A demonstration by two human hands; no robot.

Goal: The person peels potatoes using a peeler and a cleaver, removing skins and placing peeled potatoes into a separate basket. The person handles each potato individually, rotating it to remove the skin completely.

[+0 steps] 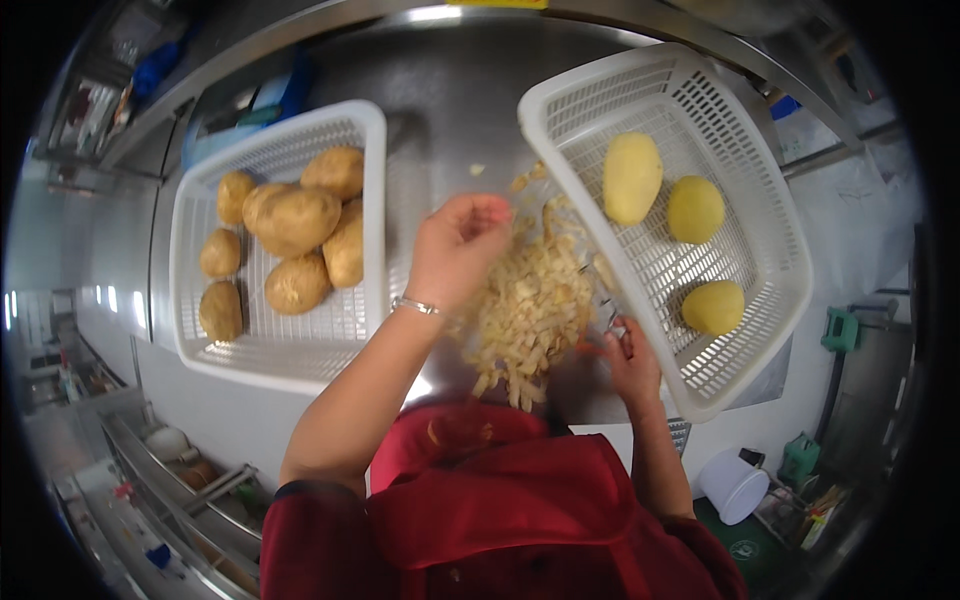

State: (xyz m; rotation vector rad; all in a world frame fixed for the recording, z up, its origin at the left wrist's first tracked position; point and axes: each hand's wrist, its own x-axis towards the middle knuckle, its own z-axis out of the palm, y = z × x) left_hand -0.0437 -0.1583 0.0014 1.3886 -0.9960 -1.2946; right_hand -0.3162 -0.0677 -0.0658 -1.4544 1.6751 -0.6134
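My left hand (pixel 465 240), a bracelet on its wrist, is raised with curled fingers over the left edge of a heap of potato peelings (pixel 532 307); its fingertips are blurred and I see nothing held in them. My right hand (pixel 632 360) grips a peeler (pixel 609 309), partly hidden by the fingers, between the heap and the right basket. Several unpeeled potatoes (pixel 296 217) lie in the white plastic basket (pixel 377 225) on the left. In the white plastic basket (pixel 592 232) on the right are three peeled potatoes (pixel 632 178).
Both baskets stand on a stainless steel table (pixel 427 75). A blue container (pixel 289 86) sits behind the left basket. Beyond the table's far side runs a metal rail (pixel 322 34). A white bucket (pixel 733 484) stands at the lower right, and a metal rack (pixel 187 517) at the lower left.
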